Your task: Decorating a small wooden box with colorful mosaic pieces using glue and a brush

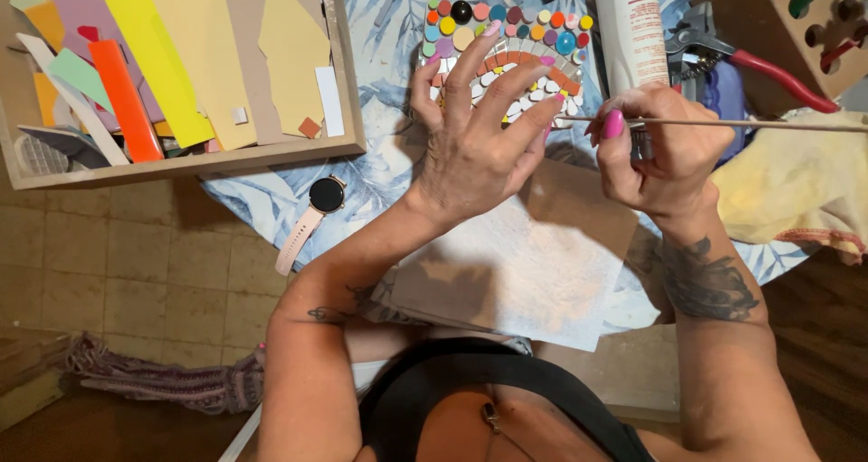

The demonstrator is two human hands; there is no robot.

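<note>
My left hand lies spread with fingers apart on a mosaic piece made of coloured round tiles, orange tiles and white tiles. It presses down on the lower part of the mosaic and hides it. My right hand is to the right, closed on a thin wooden stick that runs out to the right edge. The stick's left tip points at the mosaic's right side, close to my left fingertips.
A wooden tray of coloured paper sheets sits at upper left. A smartwatch lies on the blue leaf-patterned cloth. A white tube, red-handled pliers, a wooden block with holes and a yellow rag are at right. A white board lies near me.
</note>
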